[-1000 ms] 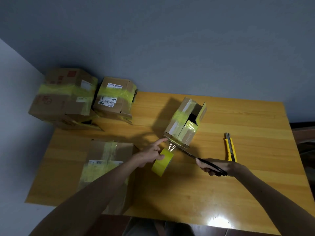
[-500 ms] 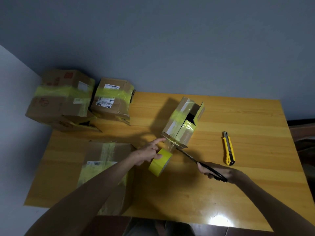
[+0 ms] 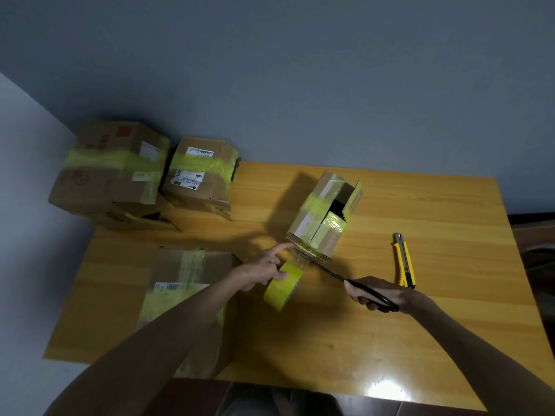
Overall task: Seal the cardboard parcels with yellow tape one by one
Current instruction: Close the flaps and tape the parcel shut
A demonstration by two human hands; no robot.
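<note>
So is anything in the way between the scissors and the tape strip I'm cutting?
Nothing visible. The scissors in the right hand reach the tape strip stretched between the tape roll and the small box. The index finger of the left hand points just left of the blades.

Just two bare arms in shot, left arm and right arm, uncovered from the frame's bottom edge up to the left hand and right hand. The greyish bit below the worktop could be clothing, but it's too dark to tell.
</note>
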